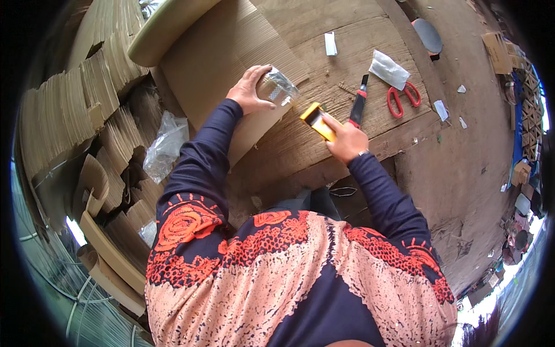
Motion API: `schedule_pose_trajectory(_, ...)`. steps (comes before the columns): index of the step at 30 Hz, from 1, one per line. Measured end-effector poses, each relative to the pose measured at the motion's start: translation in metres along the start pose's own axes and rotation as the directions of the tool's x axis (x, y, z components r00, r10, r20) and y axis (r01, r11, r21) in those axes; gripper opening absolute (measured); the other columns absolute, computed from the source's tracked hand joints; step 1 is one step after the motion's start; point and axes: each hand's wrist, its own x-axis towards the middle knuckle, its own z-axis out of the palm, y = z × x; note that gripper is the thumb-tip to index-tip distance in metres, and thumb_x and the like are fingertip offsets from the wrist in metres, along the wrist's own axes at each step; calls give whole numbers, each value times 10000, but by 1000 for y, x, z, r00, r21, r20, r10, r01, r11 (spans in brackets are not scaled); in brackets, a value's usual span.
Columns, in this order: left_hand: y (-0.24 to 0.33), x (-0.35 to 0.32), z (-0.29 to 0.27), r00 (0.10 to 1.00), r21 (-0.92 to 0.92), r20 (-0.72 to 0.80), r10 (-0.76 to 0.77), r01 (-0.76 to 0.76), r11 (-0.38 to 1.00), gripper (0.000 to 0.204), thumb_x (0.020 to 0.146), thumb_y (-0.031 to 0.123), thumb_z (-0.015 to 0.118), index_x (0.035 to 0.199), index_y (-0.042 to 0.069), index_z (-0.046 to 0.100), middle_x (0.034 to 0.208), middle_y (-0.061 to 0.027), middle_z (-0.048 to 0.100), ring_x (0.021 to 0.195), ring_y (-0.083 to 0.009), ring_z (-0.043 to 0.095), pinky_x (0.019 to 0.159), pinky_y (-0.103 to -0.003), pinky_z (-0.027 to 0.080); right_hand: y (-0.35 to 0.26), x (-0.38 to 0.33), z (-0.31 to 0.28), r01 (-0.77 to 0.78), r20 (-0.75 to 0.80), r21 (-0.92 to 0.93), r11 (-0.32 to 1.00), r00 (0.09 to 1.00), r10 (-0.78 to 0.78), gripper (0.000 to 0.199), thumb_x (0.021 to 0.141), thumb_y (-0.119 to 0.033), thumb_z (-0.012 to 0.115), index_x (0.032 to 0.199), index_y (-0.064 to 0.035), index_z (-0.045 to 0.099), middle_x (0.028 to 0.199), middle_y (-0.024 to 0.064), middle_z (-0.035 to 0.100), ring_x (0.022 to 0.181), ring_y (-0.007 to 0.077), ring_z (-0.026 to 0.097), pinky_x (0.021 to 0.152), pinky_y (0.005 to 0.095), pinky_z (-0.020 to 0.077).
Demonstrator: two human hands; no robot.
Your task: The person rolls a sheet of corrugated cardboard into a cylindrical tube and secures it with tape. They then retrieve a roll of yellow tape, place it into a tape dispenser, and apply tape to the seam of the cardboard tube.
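Over the flat cardboard sheet [245,139], my left hand [250,92] is closed around a shiny, clear roll of tape [278,87]. To its right, my right hand [347,140] grips a yellow plastic tool [317,120] with a dark inset; its exact kind is hard to make out. The tool's far end points toward the roll, with a small gap between them. Just beyond the right fingers lies a red and black utility knife [359,104] on the wooden table [324,75]. Farther right rest red-handled scissors [396,103], their blades partly under a white packet [389,69].
Stacked cardboard [60,118] fills the left side, with a crumpled clear plastic bag [166,147] against it. A curved tan roll [167,29] borders the sheet's far left. Small white papers [330,44] dot the table. Boxes [496,53] stand at the far right.
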Motion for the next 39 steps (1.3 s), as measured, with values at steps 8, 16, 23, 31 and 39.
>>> schedule_pose_trajectory(8,-41,36,-17,974,-452,227,22,85,888,1123,652,185,937,1592,121,325,1486,-106,502,1406,-246,447,1191,-361,332,-15,55,9,17,22,190,982,1000,-22,588,825,-282,677,1405,-344,609,998,199,724,898,390,714,805,476,569)
schedule_pose_trajectory(16,16,-15,147,798,-731,577,175,409,546,987,788,211,850,1609,106,311,1561,-105,444,1430,-215,396,1205,-353,291,29,-150,-35,-228,-33,155,961,971,236,631,754,-285,786,1369,-302,647,848,125,633,799,314,669,714,433,553)
schedule_pose_trajectory(23,87,-52,139,934,89,-33,356,-352,932,998,626,355,929,1473,95,468,1509,-209,430,1388,-424,422,1154,-507,384,-12,-114,-22,-77,-222,173,982,968,115,706,726,-261,801,1399,-350,609,864,122,614,742,339,667,688,458,565)
schedule_pose_trajectory(31,87,-59,132,984,130,-57,166,-158,979,1080,552,417,963,1472,144,469,1563,-101,424,1430,-323,435,1175,-424,406,8,-153,-103,33,-162,76,997,987,-20,596,760,-286,742,1348,-322,650,840,116,642,709,325,671,622,449,543)
schedule_pose_trajectory(39,60,-35,113,977,-70,109,181,-174,982,1089,612,398,960,1516,125,418,1574,-123,412,1480,-313,381,1221,-404,336,60,-174,-19,-95,-30,89,991,995,98,643,761,-314,757,1386,-355,608,884,121,638,780,335,681,680,454,556)
